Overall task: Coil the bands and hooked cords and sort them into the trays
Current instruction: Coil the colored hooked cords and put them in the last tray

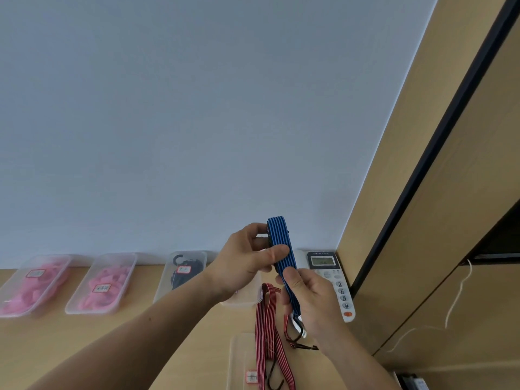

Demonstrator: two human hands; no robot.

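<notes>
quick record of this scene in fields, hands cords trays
left hand: grips the upper part of the folded blue cord
right hand: pinches the blue cord lower down
red cord: uncoiled, lying across a clear tray
pink band tray: far left, by the wall
second pink band tray: beside it
black cord tray: by the wall, left of the hands
phone: right of the hands

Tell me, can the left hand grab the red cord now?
Probably not yet. The left hand grips the blue cord, so it's full. The red cord lies close below, mostly uncovered.
</notes>
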